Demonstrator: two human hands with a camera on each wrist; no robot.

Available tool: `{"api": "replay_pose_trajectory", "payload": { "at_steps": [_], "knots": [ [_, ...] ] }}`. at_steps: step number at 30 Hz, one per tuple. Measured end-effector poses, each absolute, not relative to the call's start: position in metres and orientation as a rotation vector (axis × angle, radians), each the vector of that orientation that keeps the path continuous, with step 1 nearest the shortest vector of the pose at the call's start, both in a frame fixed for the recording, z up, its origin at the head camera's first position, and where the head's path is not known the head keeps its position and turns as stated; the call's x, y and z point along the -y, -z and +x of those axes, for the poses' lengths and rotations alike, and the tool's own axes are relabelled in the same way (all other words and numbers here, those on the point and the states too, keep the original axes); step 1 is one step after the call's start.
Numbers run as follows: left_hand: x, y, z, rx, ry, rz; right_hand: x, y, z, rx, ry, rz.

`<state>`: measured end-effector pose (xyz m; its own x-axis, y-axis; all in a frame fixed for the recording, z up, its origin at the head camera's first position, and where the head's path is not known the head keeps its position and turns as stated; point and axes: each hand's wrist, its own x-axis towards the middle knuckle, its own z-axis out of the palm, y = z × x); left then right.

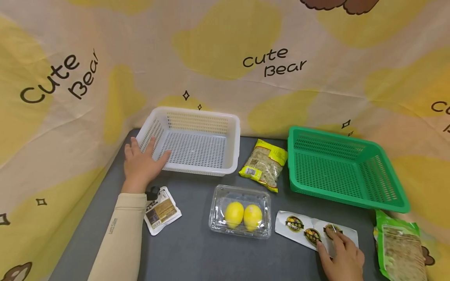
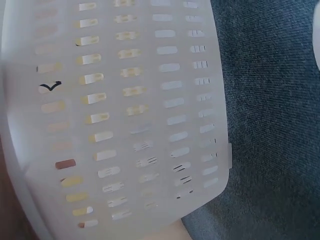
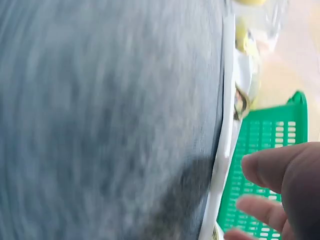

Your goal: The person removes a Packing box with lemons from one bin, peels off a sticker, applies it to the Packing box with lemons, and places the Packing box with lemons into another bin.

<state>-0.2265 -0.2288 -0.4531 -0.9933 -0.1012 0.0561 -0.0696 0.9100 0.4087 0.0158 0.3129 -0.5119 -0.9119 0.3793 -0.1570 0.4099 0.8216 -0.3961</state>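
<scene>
The left hand is spread at one white basket in the tabletop's back left corner; the right hand, loosely spread, is over one white packet toward the right edge. One green basket lines the back edge; one clear box holds two yellow fruits.

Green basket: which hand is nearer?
Right. The right hand is in front of the green basket; the left hand is well off to its left, at the white basket.

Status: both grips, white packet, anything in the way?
Left grip spread at near-left corner of white basket. Right grip over white packet, contact unclear. Nothing else lying on packet; green basket behind, clear fruit box leftward.
</scene>
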Motion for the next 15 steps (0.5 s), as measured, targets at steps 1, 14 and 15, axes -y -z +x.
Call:
{"api": "replay_pose_trajectory", "payload": {
  "at_steps": [1,14,15],
  "knots": [
    [0.229,0.453,-0.226,2.995,0.646,0.136,-0.318,0.512,0.015,-2.914,0.632,0.609],
    [0.183,0.415,-0.173,2.822,0.845,-0.207,-0.337,0.510,0.009,-2.897,0.501,0.394],
    [0.165,0.408,-0.157,2.787,0.845,-0.300,-0.337,0.509,0.010,-2.898,0.496,0.391]
  ]
}}
